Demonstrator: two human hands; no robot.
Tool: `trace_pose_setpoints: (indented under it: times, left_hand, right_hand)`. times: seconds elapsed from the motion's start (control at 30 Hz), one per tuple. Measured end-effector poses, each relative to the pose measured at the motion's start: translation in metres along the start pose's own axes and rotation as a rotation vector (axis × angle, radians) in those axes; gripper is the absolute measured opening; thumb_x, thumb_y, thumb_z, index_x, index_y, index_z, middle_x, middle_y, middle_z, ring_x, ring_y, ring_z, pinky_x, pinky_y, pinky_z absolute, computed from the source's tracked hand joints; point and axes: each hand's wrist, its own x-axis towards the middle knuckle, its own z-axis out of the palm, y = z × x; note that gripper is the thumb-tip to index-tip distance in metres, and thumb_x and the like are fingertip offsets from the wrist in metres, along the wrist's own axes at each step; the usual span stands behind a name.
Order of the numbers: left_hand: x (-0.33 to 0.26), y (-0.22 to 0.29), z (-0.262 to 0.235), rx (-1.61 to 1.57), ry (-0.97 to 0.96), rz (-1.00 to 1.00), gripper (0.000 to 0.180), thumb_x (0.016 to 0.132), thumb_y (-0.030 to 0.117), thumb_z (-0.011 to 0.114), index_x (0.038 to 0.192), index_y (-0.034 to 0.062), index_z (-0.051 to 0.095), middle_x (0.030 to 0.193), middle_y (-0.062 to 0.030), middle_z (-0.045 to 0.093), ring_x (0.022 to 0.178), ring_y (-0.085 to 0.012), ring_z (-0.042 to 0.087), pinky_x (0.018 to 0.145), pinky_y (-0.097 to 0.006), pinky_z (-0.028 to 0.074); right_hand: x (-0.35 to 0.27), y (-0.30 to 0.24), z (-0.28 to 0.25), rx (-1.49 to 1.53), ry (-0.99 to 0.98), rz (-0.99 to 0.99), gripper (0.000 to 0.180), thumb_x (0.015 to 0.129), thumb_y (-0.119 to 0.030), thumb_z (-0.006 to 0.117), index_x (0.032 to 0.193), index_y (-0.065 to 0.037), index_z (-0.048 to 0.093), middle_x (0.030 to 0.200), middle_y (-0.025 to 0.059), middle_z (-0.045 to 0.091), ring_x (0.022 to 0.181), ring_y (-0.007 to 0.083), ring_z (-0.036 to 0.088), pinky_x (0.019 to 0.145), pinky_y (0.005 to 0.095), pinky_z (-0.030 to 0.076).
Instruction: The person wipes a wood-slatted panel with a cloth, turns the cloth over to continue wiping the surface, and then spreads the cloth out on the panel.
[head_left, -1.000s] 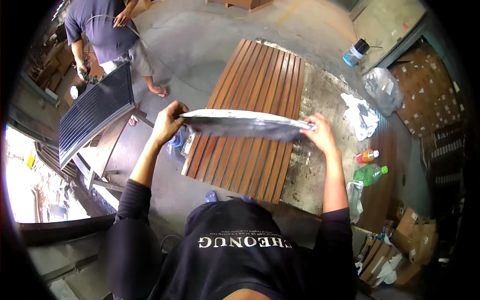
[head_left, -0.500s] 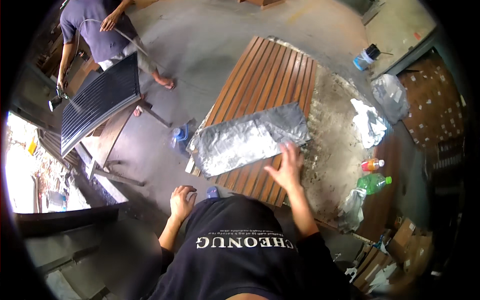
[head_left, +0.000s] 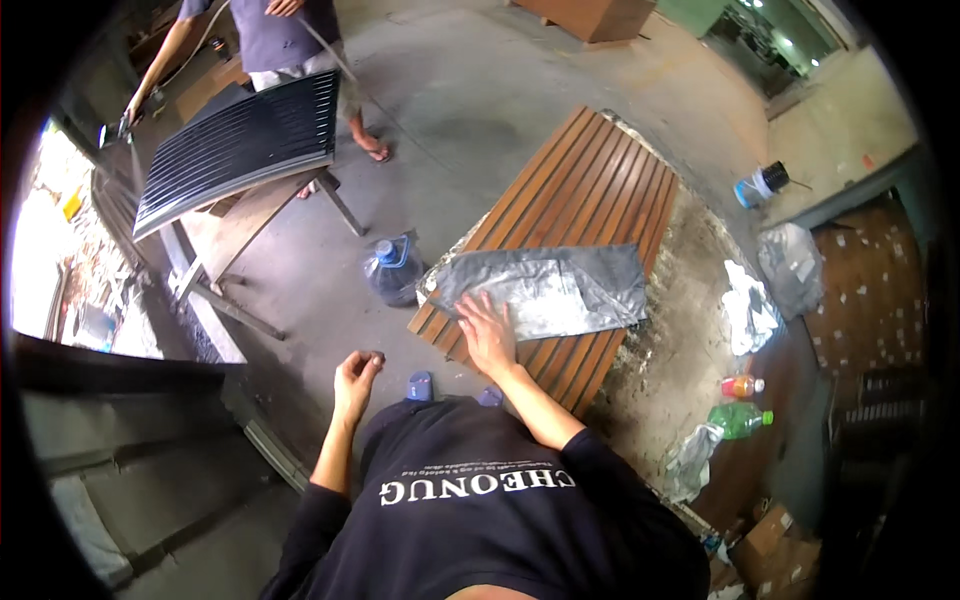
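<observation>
My right hand (head_left: 488, 334) lies with spread fingers on the near left part of a dark grey sheet (head_left: 610, 285) that has a pale, shiny middle. Beneath the sheet is a brown slatted wooden panel (head_left: 590, 180), its grooves running away from me. To the left of the panel, my left hand (head_left: 354, 385) hangs in the air, fingers curled into a pinch. Something small and dark shows at its fingertips, too small to name.
A large water jug (head_left: 394, 272) stands left of the panel. Beyond it, another person (head_left: 290, 40) holds a spray gun (head_left: 122, 128) over a black slatted panel (head_left: 245, 140) on a trestle. White cloth (head_left: 750, 310), a red-labelled bottle (head_left: 740, 386) and a green bottle (head_left: 742, 422) lie right.
My right hand has moved left across the sheet to its left part. The left hand's fingers have closed into a pinch. The view has shifted, showing more of the water jug.
</observation>
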Motion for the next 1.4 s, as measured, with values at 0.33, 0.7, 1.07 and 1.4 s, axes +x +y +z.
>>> trace_pose_setpoints:
  times: [0.33,0.7,1.07,1.4]
  left_hand:
    - [0.070,0.015,0.111,-0.992,-0.457,-0.485,0.055,0.089,0.050,0.048,0.124,0.0076,0.045,0.116,-0.0094,0.057,0.095,-0.0235,0.060,0.082,-0.036,0.048]
    - [0.069,0.001,0.128,-0.541,-0.225,-0.373,0.039,0.080,0.005,0.063,0.117,0.0021,0.050,0.101,-0.0068,0.061,0.093,-0.0212,0.059,0.086,-0.037,0.046]
    - [0.067,-0.015,0.111,-0.102,-0.223,-0.136,0.036,0.079,-0.001,0.058,0.114,-0.0072,0.051,0.096,-0.0124,0.061,0.082,-0.0170,0.059,0.068,-0.025,0.049]
    - [0.070,0.027,0.110,-0.207,-0.122,-0.224,0.048,0.081,-0.002,0.053,0.127,-0.0041,0.039,0.116,-0.0151,0.055,0.101,-0.0263,0.059,0.083,-0.038,0.051]
  right_hand:
    - [-0.013,-0.030,-0.039,0.184,-0.003,0.118,0.043,0.089,-0.031,0.049,0.128,-0.013,0.047,0.137,0.0075,0.042,0.128,0.0295,0.037,0.105,0.0488,0.026]
    - [-0.003,0.193,-0.168,-0.150,-0.077,0.545,0.025,0.063,-0.021,0.079,0.084,-0.013,0.067,0.093,0.0103,0.063,0.090,0.0238,0.062,0.077,0.0374,0.049]
    - [0.092,0.250,-0.186,0.101,0.177,0.732,0.050,0.079,-0.015,0.066,0.125,-0.013,0.048,0.125,0.0129,0.053,0.119,0.0267,0.047,0.099,0.0372,0.040]
    - [-0.028,0.214,-0.153,-0.003,0.037,0.223,0.037,0.066,-0.026,0.078,0.098,-0.018,0.062,0.113,0.0033,0.056,0.114,0.0232,0.047,0.101,0.0385,0.035]
